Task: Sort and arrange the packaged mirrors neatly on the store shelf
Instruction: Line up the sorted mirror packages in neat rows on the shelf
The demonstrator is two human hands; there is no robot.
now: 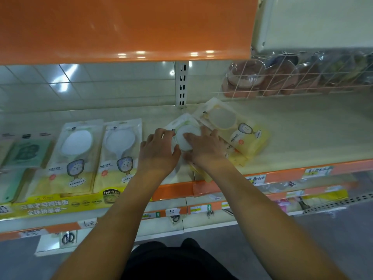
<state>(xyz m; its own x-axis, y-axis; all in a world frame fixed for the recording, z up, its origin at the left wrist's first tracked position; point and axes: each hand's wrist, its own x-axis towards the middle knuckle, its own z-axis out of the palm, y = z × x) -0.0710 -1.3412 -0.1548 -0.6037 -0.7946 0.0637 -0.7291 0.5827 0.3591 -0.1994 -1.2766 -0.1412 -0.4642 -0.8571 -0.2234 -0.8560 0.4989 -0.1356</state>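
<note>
A packaged hand mirror (186, 131) lies tilted on the cream shelf (302, 126), mid-shelf. My left hand (159, 150) grips its left edge and my right hand (205, 147) presses on its round mirror face. Under my right hand a yellow-packaged mirror (234, 126) lies askew, pointing back-left. Two packaged mirrors (77, 154) (119, 152) lie straight and side by side at the left. Green packages (26, 152) sit further left.
An orange shelf (125, 27) overhangs closely above. A wire basket (292, 77) of wrapped round items stands at the back right. An upright slotted post (182, 83) rises behind the mirrors. Price tags line the orange front rail (282, 176). Lower shelves hold small goods.
</note>
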